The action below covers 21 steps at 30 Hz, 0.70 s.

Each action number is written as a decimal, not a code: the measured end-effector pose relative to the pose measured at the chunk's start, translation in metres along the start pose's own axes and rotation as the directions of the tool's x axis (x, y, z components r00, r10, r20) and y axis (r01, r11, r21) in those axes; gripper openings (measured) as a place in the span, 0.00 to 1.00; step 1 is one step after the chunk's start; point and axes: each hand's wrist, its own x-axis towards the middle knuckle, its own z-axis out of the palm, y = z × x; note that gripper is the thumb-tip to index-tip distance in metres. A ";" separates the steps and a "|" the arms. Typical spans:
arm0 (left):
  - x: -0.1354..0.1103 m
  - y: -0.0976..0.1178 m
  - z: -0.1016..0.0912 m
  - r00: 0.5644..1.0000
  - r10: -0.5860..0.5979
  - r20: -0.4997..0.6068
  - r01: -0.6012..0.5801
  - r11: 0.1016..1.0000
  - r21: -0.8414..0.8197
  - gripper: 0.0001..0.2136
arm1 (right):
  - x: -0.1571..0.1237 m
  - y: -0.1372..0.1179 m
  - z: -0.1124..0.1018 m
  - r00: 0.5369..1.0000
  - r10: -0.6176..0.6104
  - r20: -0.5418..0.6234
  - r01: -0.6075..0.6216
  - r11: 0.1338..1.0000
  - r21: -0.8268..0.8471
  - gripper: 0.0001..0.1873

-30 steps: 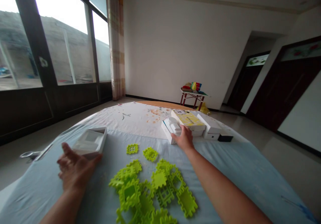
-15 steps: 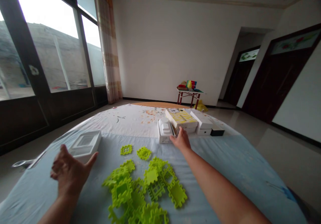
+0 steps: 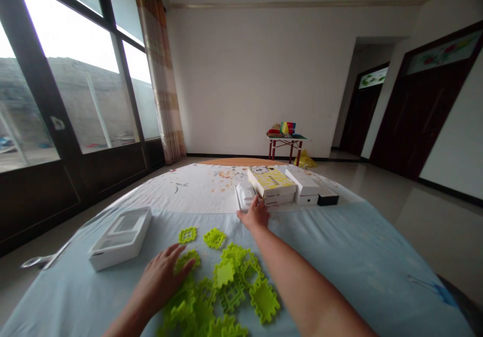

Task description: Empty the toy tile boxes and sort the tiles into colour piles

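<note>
At left hand [image 3: 160,275], tiles [image 3: 223,273]; right hand [image 3: 256,216] perhaps touching white box [image 3: 238,202].

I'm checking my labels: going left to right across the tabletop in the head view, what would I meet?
Open white box, left hand, right one of two green pieces lying apart, right hand, yellow-topped box, white box with small dark mark, black box.

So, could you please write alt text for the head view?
A person's open left hand is over green notched pieces on a cloth-covered table; the right hand is at a small white box beside a yellow box. An open white box sits at left.
</note>
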 end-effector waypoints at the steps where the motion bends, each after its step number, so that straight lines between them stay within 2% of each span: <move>1: -0.001 0.002 0.002 0.998 0.022 0.058 -0.020 0.999 -0.032 0.26 | 0.001 0.005 -0.002 1.000 -0.011 -0.001 0.011 1.000 -0.002 0.48; 3: -0.003 0.007 0.006 0.993 0.062 0.102 -0.053 0.995 -0.082 0.26 | 0.000 0.018 -0.007 0.998 -0.063 0.005 0.063 0.998 0.005 0.47; 6: -0.008 0.018 0.007 0.984 0.121 0.128 -0.106 0.987 -0.117 0.28 | -0.005 0.048 -0.018 0.978 -0.204 0.038 0.201 0.978 0.057 0.47; 10: -0.013 0.033 0.006 0.944 0.249 0.216 -0.219 0.963 -0.156 0.30 | -0.016 0.088 -0.033 0.905 -0.423 0.045 0.411 0.898 0.155 0.47; 11: -0.012 0.034 0.007 0.935 0.275 0.222 -0.242 0.956 -0.167 0.30 | -0.019 0.096 -0.035 0.899 -0.436 0.037 0.424 0.890 0.166 0.47; 13: -0.010 0.034 0.009 0.936 0.290 0.201 -0.259 0.951 -0.169 0.29 | -0.025 0.106 -0.039 0.918 -0.397 0.026 0.386 0.905 0.179 0.47; 15: -0.006 0.030 0.011 0.959 0.248 0.140 -0.230 0.964 -0.133 0.28 | -0.030 0.111 -0.040 0.945 -0.327 0.026 0.317 0.929 0.193 0.48; 17: -0.002 0.022 0.009 0.985 0.162 0.064 -0.157 0.985 -0.076 0.27 | -0.034 0.112 -0.040 0.953 -0.303 0.024 0.291 0.933 0.211 0.49; 19: -0.001 0.011 0.001 0.998 0.055 -0.018 -0.055 0.998 -0.023 0.26 | -0.037 0.112 -0.038 0.948 -0.319 0.012 0.309 0.925 0.223 0.50; 21: -0.002 -0.002 -0.010 0.990 -0.079 -0.119 0.082 0.996 0.021 0.24 | -0.038 0.114 -0.036 0.941 -0.337 -0.009 0.330 0.916 0.226 0.50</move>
